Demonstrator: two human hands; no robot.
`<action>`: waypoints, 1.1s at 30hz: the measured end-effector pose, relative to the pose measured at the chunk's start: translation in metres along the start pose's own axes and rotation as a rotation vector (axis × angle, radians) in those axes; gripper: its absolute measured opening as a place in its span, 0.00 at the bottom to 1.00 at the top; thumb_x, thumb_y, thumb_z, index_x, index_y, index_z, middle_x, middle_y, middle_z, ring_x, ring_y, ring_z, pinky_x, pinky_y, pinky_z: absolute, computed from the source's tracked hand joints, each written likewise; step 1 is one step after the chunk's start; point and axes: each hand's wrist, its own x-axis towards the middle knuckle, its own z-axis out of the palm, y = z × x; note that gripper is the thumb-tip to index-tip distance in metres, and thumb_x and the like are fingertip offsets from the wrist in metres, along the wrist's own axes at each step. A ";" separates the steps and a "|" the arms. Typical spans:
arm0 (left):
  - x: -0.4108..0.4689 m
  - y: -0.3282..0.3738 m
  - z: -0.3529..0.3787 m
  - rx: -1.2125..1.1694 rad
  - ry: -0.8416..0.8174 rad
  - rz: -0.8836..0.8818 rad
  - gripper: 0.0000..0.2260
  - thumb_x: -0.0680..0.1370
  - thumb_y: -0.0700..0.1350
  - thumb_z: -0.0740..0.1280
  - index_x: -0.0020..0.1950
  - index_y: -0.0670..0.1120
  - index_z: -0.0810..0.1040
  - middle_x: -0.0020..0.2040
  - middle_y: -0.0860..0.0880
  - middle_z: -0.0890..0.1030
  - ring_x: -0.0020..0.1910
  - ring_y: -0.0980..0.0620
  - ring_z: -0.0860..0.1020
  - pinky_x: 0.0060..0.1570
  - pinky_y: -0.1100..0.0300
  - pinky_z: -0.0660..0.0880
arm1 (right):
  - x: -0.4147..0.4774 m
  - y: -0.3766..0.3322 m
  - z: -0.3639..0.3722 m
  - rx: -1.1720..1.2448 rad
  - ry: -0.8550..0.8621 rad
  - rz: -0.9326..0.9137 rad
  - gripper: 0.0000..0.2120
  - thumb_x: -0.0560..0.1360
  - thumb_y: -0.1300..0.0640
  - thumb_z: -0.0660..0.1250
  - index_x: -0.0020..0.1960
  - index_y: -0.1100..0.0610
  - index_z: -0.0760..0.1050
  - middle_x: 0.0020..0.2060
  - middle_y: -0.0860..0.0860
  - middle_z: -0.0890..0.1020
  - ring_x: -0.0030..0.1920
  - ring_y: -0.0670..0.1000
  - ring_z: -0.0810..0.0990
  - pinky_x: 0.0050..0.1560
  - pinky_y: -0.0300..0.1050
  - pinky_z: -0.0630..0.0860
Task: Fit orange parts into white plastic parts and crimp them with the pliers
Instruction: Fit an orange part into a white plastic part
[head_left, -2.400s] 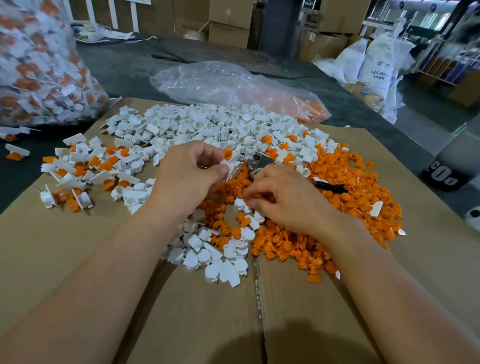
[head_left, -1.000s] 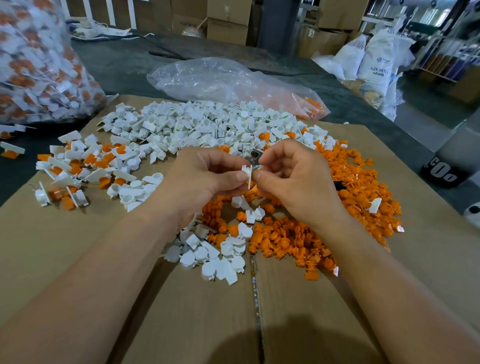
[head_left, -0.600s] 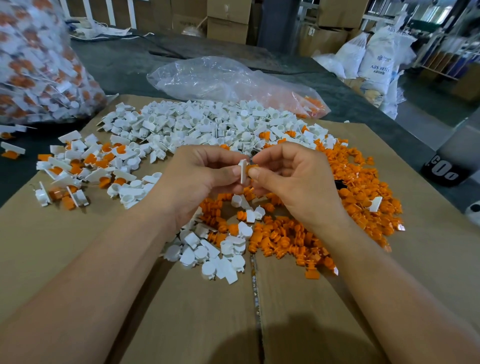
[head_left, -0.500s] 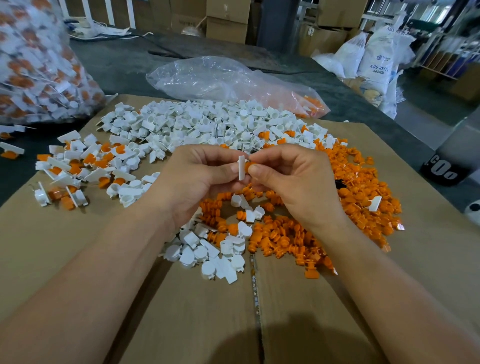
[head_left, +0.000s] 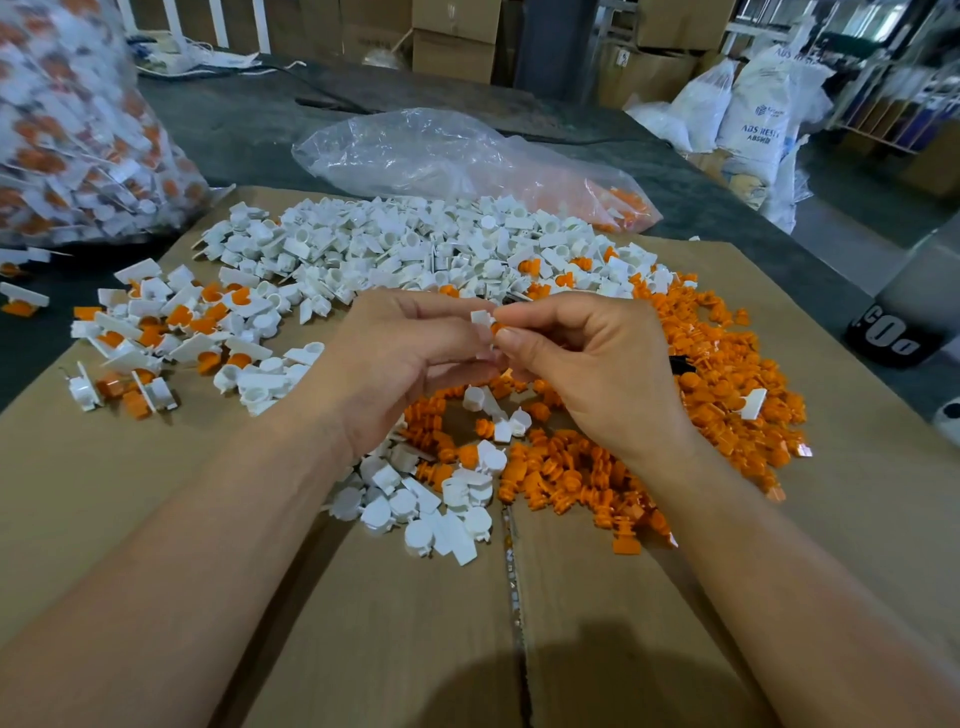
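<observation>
Head view: left grip (head_left: 400, 358) pinching white part (head_left: 480, 318), raised over cardboard (head_left: 156, 493) on counter (head_left: 249, 119); right grip (head_left: 587, 374) pinching orange part (head_left: 497, 329), touching white part's right side. White pile (head_left: 415, 244) beyond grips, orange pile (head_left: 727, 374) right and beneath, clear bag (head_left: 441, 150) behind

matt brown cardboard (head_left: 156, 493), crinkled glossy plastic bag (head_left: 415, 150)
</observation>
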 end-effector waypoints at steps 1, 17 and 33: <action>0.000 0.000 0.000 0.042 0.003 0.013 0.10 0.64 0.33 0.70 0.44 0.40 0.82 0.39 0.40 0.84 0.37 0.49 0.83 0.35 0.65 0.78 | 0.000 0.000 0.000 -0.028 0.001 -0.011 0.08 0.71 0.63 0.70 0.50 0.57 0.80 0.38 0.44 0.80 0.38 0.42 0.80 0.42 0.38 0.78; -0.001 -0.003 0.000 0.120 0.029 0.044 0.09 0.70 0.29 0.68 0.44 0.41 0.82 0.34 0.43 0.84 0.32 0.52 0.82 0.34 0.66 0.77 | -0.001 0.003 0.003 0.050 -0.004 0.027 0.09 0.70 0.64 0.70 0.43 0.50 0.79 0.34 0.45 0.81 0.34 0.42 0.81 0.37 0.34 0.77; -0.001 -0.003 0.003 0.094 0.046 0.051 0.10 0.71 0.28 0.66 0.43 0.41 0.81 0.32 0.43 0.82 0.28 0.53 0.80 0.29 0.66 0.76 | 0.002 0.004 0.000 -0.036 -0.059 -0.065 0.14 0.66 0.60 0.73 0.49 0.49 0.77 0.42 0.49 0.80 0.43 0.47 0.80 0.43 0.43 0.78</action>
